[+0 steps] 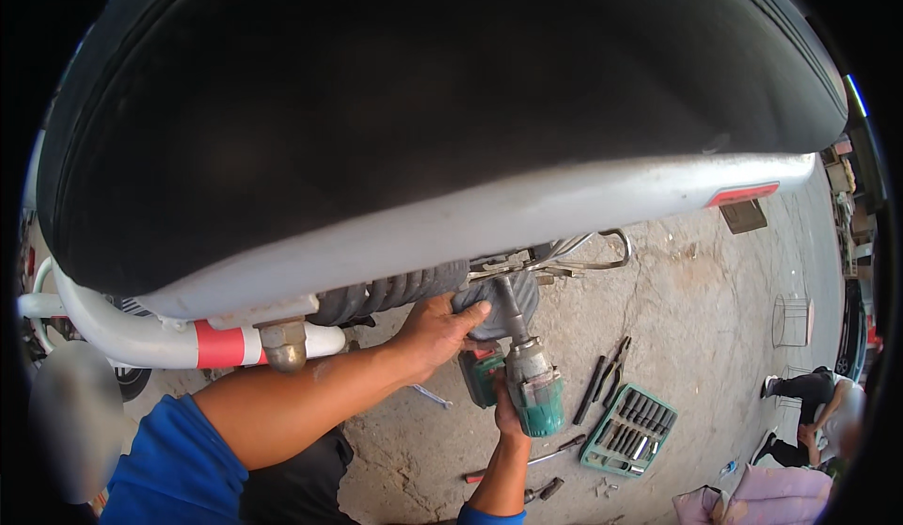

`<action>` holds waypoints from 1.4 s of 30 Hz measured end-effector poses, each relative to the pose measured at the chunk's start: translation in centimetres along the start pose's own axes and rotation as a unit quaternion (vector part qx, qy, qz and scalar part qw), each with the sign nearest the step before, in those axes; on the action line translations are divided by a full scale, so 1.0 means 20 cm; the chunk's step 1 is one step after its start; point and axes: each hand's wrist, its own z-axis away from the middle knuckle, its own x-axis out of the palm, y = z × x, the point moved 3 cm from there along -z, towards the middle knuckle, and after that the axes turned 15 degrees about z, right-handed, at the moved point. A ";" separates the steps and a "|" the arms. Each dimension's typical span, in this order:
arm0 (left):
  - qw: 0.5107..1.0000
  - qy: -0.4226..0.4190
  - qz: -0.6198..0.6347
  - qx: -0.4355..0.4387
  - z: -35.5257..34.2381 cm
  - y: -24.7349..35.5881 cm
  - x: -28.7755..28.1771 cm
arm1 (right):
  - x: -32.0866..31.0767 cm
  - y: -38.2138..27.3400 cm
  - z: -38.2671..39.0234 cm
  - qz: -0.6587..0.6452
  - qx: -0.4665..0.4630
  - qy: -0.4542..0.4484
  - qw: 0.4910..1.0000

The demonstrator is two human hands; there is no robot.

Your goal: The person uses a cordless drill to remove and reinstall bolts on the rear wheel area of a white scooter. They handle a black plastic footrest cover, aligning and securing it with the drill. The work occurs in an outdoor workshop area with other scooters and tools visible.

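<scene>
My left hand (440,329) is closed on a dark grey rubber part (527,304) beside a coiled spring (386,292), under the white rail (489,200) of a black padded seat (423,83). Below it, my right hand (508,412) grips a green cordless impact wrench (534,393). The wrench's long socket (513,313) points up at the metal fittings behind the spring; its tip is against them, though the exact fit cannot be made out.
A socket case (628,431), pliers (616,374) and a red-handled bar (499,469) lie on the concrete floor (696,280). Another person (814,412) is at right near a pink padded item (762,501). White tubing (160,342) with red bands runs at left.
</scene>
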 end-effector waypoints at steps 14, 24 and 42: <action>0.983 -0.020 -0.084 -0.164 0.10 0.07 -0.14 | -0.22 0.40 0.26 -0.335 0.147 0.163 0.916; 0.544 -0.282 -0.781 -0.120 -0.18 -0.85 -0.10 | -0.21 0.70 0.83 -0.403 0.350 0.352 0.769; 0.617 -0.264 -0.700 0.244 -0.32 -1.22 -0.06 | -0.01 0.57 1.08 -0.205 0.363 0.256 0.872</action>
